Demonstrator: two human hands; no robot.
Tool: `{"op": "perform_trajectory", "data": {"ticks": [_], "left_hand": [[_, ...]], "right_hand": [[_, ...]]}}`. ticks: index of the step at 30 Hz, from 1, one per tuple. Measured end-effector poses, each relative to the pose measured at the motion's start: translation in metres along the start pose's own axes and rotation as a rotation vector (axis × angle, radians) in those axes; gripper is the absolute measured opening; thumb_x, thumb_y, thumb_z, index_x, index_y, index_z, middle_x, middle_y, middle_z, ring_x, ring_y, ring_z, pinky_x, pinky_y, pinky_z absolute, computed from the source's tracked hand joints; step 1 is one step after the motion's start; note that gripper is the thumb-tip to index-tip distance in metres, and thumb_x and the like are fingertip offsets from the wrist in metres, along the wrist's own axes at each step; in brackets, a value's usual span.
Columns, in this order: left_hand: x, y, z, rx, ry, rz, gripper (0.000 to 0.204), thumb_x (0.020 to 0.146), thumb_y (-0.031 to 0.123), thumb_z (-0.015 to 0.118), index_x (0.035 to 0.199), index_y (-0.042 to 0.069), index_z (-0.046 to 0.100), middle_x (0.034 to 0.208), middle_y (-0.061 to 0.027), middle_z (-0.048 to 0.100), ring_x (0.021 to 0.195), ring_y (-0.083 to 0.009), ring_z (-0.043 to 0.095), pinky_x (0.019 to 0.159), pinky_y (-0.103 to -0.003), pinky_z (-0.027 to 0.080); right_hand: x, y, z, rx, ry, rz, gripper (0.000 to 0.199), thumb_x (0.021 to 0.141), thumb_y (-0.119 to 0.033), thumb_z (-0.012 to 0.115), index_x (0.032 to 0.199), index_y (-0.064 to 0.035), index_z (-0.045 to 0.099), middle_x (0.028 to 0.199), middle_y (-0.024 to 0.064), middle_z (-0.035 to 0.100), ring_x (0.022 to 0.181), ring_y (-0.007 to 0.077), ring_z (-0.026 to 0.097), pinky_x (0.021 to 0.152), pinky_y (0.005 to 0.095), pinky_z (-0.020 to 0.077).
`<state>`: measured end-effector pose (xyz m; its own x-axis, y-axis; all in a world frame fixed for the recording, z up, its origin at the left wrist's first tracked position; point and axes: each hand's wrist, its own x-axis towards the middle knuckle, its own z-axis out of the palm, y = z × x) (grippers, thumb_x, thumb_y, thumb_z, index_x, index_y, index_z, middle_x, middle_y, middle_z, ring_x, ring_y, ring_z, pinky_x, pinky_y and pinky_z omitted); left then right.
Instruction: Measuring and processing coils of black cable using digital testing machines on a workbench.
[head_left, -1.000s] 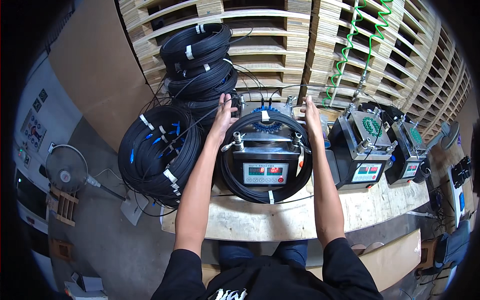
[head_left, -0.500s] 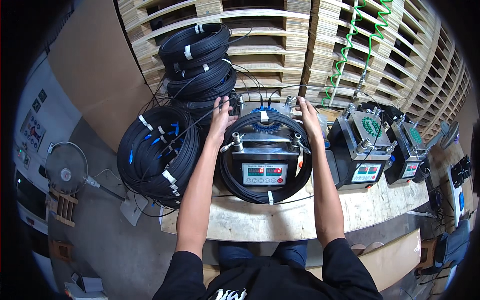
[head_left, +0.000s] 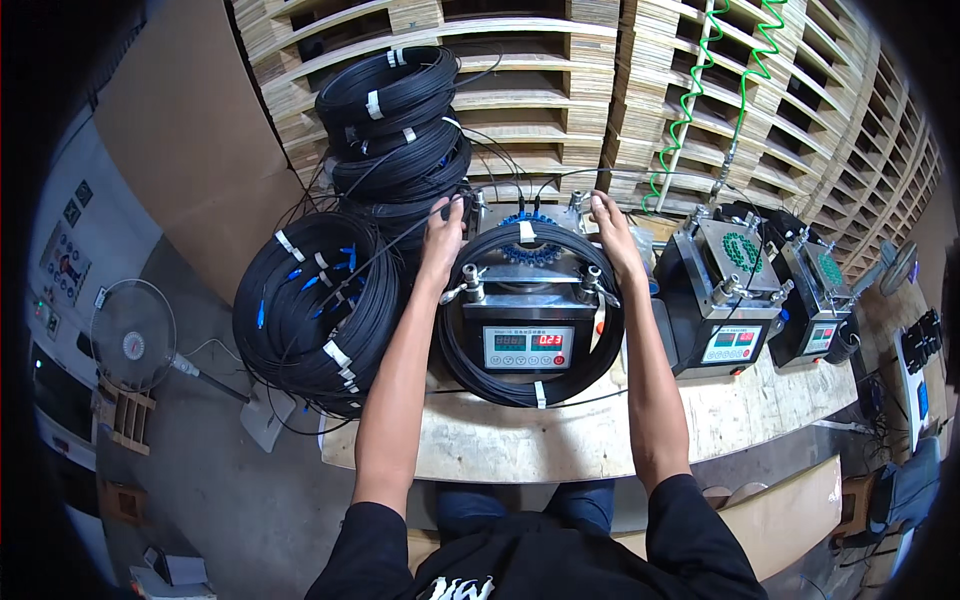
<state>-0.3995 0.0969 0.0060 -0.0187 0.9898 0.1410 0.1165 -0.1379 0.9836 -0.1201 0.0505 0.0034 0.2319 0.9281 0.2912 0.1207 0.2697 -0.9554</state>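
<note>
A coil of black cable with white tape bands leans upright against the front of a polishing machine, ringing its lit display panel. Blue connectors sit in a circle on the machine's top plate, and black cables rise from its far side. My left hand is at the machine's far left corner, fingers curled by a clamp post and a thin black cable; whatever lies in them is hidden. Beside the far right clamp post, my right hand is open, fingers stretched out, holding nothing.
More black cable coils are stacked at the left, with a large coil before them. Two similar machines stand at the right. Wooden pallets rise behind the table. A fan stands on the left floor.
My left hand's fingers have curled in from a spread pose, and its thumb no longer sticks out. My right hand has shifted slightly. The display's red digits have changed.
</note>
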Motion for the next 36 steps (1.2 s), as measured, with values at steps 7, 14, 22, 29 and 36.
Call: {"op": "perform_trajectory", "data": {"ticks": [7, 14, 22, 29, 36], "left_hand": [[-0.004, 0.006, -0.002, -0.173, -0.065, -0.056, 0.074, 0.099, 0.054, 0.051, 0.157, 0.016, 0.024, 0.125, -0.0187, 0.057, 0.09, -0.0239, 0.063, 0.081, -0.038, 0.055], [-0.001, 0.01, -0.002, -0.137, -0.209, -0.12, 0.081, 0.097, 0.067, 0.042, 0.158, 0.018, 0.021, 0.126, -0.0213, 0.055, 0.088, -0.0249, 0.063, 0.08, -0.036, 0.053], [-0.005, 0.011, -0.006, -0.134, -0.05, -0.203, 0.095, 0.091, 0.08, 0.033, 0.159, 0.017, 0.013, 0.13, -0.0277, 0.051, 0.105, -0.0422, 0.064, 0.093, -0.047, 0.051], [-0.009, 0.014, -0.008, -0.238, -0.036, -0.111, 0.097, 0.089, 0.081, 0.038, 0.159, 0.018, 0.012, 0.138, -0.0286, 0.044, 0.105, -0.0438, 0.064, 0.088, -0.047, 0.054], [-0.001, 0.006, -0.007, -0.214, -0.174, -0.151, 0.097, 0.089, 0.081, 0.036, 0.159, 0.018, 0.016, 0.13, -0.0241, 0.053, 0.102, -0.0349, 0.064, 0.091, -0.046, 0.051]], "right_hand": [[-0.002, -0.005, -0.001, 0.06, 0.037, 0.017, 0.06, 0.103, -0.05, 0.046, 0.145, -0.0065, 0.046, 0.131, 0.0152, 0.056, 0.103, 0.0195, 0.062, 0.08, 0.0323, 0.0546], [-0.001, 0.001, -0.001, -0.028, 0.167, 0.046, 0.062, 0.104, -0.05, 0.046, 0.144, -0.0029, 0.043, 0.129, 0.0175, 0.059, 0.074, 0.0178, 0.064, 0.059, 0.0283, 0.0525], [0.003, 0.006, -0.006, -0.043, 0.094, 0.122, 0.073, 0.102, -0.058, 0.042, 0.15, -0.0042, 0.035, 0.133, 0.0198, 0.057, 0.071, 0.0218, 0.067, 0.064, 0.0316, 0.0547], [-0.006, -0.007, -0.003, 0.142, 0.044, 0.176, 0.082, 0.099, -0.067, 0.036, 0.157, -0.0112, 0.025, 0.151, 0.023, 0.038, 0.131, 0.0302, 0.049, 0.081, 0.0382, 0.056], [-0.013, -0.016, 0.0, 0.035, 0.096, 0.175, 0.077, 0.101, -0.062, 0.036, 0.154, -0.0067, 0.031, 0.137, 0.0234, 0.05, 0.101, 0.0278, 0.065, 0.071, 0.0344, 0.0564]]}}
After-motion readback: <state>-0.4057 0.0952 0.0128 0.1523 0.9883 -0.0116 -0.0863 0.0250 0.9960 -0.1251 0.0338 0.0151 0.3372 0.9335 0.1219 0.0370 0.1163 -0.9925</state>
